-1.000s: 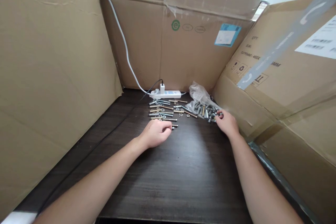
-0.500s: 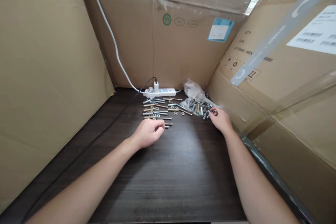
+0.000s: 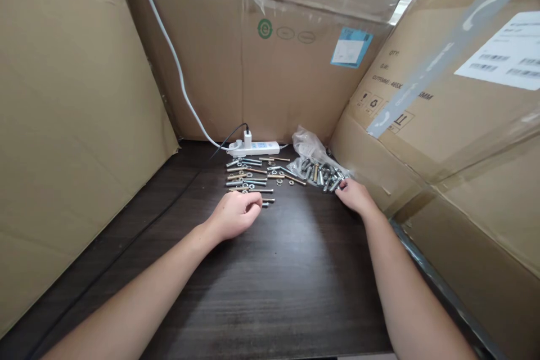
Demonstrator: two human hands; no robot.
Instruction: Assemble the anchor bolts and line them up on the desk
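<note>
Left forearm [image 3: 145, 284], bare, extended forward and inward; left hand [image 3: 234, 215], curled, back upward. Right forearm [image 3: 403, 275], bare, angled inward; right hand [image 3: 353, 196], bent inward.

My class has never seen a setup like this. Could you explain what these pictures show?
No machine here: a person works with two bare hands, seen from one camera worn on the head. On the dark tabletop, bolts and small metal rings lie in rough rows before a power strip. To their right, loose metal pieces are heaped on or beside a clear plastic bag. The left hand curls by the nearest bolts; the right hand is at the heap's edge. Whether either grips something is hidden.
</note>
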